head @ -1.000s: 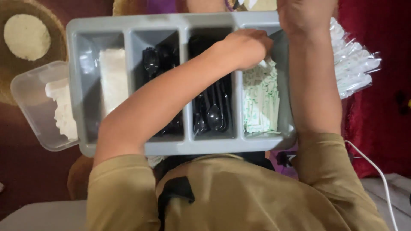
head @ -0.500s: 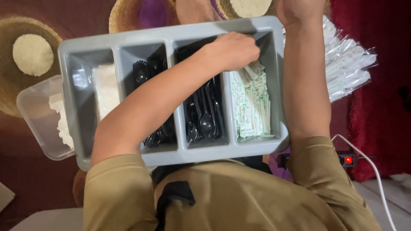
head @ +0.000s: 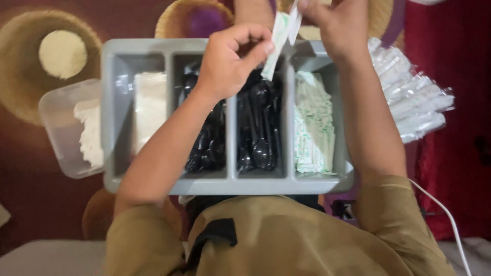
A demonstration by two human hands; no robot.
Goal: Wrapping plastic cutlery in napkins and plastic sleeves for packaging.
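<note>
The person's left hand (head: 232,64) is raised over the far end of a grey four-compartment tray (head: 227,184), its fingers curled and thumb pressed to the forefinger, pinching the lower part of a slim white paper packet (head: 273,48). The right hand (head: 340,28) is closed on the upper end of the same packet and on a second one beside it (the fingertips run partly out of view at the top edge, so the exact grip there cannot be made out). The packets hang tilted above the divider between the third and fourth compartments. In the tray, from the person's left: white folded napkins (head: 149,110), black plastic cutlery (head: 208,145), black plastic spoons (head: 260,130), and a stack of white-and-green paper packets (head: 313,128). Just to the left of the tray, touching its wall, stands a clear plastic tub (head: 64,133) holding more white paper. To the right lies a heap of clear-wrapped white items (head: 411,99), partly behind the right forearm. A white cable (head: 445,217) trails near the right elbow.
</note>
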